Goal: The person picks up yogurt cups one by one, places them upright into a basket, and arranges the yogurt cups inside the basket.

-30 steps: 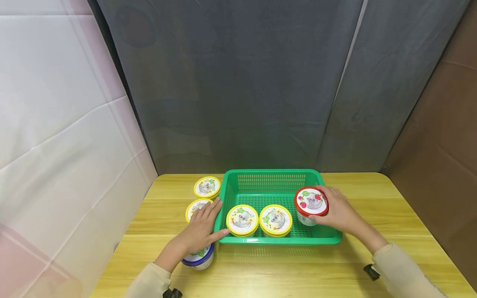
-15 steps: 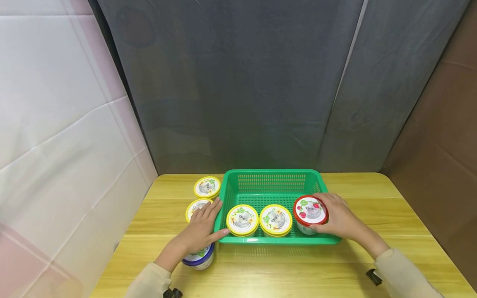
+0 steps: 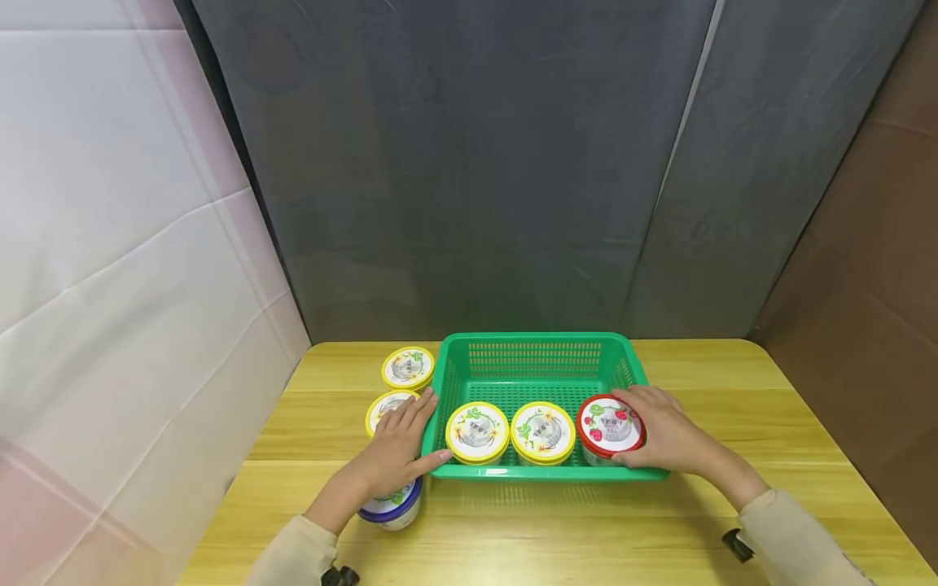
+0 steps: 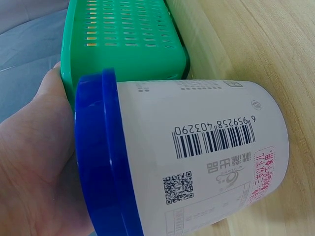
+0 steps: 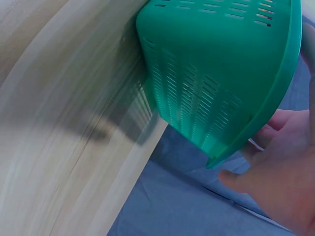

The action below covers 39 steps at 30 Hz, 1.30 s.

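My right hand (image 3: 663, 431) grips a red-lidded tub (image 3: 608, 423) with strawberry print, low in the front right corner of the green plastic basket (image 3: 542, 474). To its left in the basket stand two yellow-lidded tubs (image 3: 477, 434). Fingers fairly straight, my left hand (image 3: 392, 448) rests at the basket's left rim, its thumb over the front left corner. Under that hand stands a blue-lidded tub (image 3: 396, 511), partly covered; its barcoded white side (image 4: 206, 147) fills the left wrist view. The right wrist view shows the basket's outer wall (image 5: 211, 59) and my hand, with the red-lidded tub hidden.
Outside the basket on the left are two more yellow-lidded tubs, a back one (image 3: 408, 368) and a nearer one (image 3: 384, 407) partly under my fingers. The wooden table (image 3: 557, 537) meets a grey curtain (image 3: 469, 179) behind, with cloth walls on both sides.
My right hand has lowered the red-lidded tub into the basket's front right, beside the yellow-lidded tubs, moving toward the near rim. The left hand has stayed in place.
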Available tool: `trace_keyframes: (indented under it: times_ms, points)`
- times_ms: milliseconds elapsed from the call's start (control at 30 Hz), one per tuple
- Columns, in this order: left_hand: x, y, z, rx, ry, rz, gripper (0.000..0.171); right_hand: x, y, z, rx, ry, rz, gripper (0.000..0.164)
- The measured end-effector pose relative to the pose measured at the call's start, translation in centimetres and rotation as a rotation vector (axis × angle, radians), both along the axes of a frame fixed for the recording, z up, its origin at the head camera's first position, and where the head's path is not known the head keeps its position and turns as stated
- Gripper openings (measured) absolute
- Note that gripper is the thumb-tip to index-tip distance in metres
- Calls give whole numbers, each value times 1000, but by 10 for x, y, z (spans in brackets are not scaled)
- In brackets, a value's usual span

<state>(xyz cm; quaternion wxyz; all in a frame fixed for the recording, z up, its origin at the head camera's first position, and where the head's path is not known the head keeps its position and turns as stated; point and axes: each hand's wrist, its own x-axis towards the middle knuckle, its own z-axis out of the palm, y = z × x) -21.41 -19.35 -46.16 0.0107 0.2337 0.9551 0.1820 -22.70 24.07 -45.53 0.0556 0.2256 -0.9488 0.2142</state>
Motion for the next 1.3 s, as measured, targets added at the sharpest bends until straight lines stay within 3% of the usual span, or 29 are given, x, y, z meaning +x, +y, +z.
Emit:
trace_keyframes:
  times_ms: [267,1300]
  points:
    - [0,0,2,-11,-30,7,88,-1,0,4,11,-19,16,92]
    - [2,1,3,-1,-17,13,87,-5,-3,11,87,-123,18,95]
